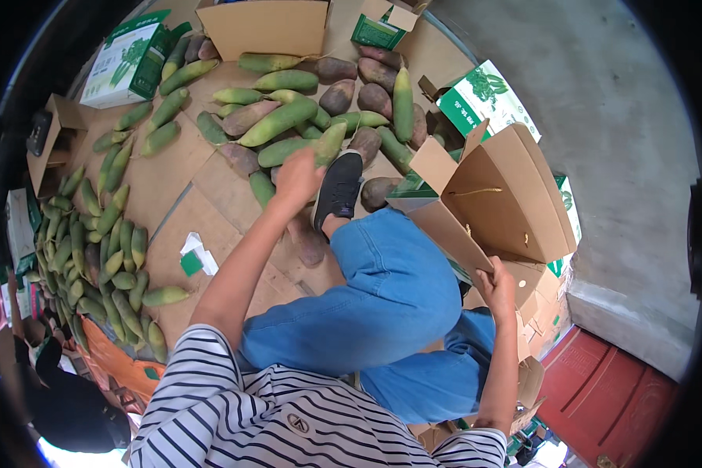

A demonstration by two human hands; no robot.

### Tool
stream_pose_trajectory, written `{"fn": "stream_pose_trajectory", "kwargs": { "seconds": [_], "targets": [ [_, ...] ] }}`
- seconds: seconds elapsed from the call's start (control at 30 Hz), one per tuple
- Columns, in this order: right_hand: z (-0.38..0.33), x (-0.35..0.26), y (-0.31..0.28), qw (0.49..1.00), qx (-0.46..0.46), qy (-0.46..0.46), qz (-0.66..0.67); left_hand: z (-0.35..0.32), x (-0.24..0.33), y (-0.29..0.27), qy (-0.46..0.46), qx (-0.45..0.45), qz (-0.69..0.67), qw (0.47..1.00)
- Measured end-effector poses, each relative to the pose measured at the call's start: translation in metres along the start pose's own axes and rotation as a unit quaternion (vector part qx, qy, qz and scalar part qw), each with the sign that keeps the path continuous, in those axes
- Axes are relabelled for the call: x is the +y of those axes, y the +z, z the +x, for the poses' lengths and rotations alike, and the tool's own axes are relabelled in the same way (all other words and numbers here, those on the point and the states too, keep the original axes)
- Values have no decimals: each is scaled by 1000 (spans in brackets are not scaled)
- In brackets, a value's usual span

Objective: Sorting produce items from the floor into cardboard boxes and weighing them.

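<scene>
My left hand point(299, 181) is closed around the lower end of a green radish point(332, 143), just beside my dark shoe point(340, 187). Spread on the cardboard floor ahead are several more green radishes point(287, 121) and some purplish ones point(338, 98). On the right, my right hand point(498, 288) grips the near edge of an open cardboard box point(515, 183). The box is tilted with its flaps raised, and cord handles show on its inner wall. From this angle no radish can be seen inside it.
A large heap of green radishes point(93, 253) lies at the left. White-and-green cartons point(123, 66) stand far left and another carton point(487, 97) far right. A grey wall point(624, 156) bounds the right side, above a red panel point(608, 390). Another person point(74, 409) is at lower left.
</scene>
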State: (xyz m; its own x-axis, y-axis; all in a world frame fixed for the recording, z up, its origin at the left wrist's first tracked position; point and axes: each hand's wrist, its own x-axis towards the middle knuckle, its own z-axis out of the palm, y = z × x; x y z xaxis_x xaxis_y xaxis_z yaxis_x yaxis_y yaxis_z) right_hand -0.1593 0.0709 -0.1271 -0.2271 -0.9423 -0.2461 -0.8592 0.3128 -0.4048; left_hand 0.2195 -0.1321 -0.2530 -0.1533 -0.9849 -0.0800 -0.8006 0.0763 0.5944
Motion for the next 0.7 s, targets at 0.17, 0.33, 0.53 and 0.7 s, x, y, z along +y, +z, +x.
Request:
{"fn": "stream_pose_trajectory", "kwargs": {
  "seconds": [0.17, 0.33, 0.53, 0.7],
  "targets": [
    [-2, 2, 2, 1000, -2, -7, -24, -8, -57, 78, -120, -45, 52, 990],
    [-1, -2, 0, 1000, 6, -1, -28, -10, -49, 80, -157, -47, -1, 987],
    [1, 0, -1, 1000, 13, -6, -6, -71, -29, 39, -103, -24, -278, 955],
    [-1, 2, -2, 999, 19, -32, -19, -79, 105, -63, 247, -21, -233, 940]
  ]
}}
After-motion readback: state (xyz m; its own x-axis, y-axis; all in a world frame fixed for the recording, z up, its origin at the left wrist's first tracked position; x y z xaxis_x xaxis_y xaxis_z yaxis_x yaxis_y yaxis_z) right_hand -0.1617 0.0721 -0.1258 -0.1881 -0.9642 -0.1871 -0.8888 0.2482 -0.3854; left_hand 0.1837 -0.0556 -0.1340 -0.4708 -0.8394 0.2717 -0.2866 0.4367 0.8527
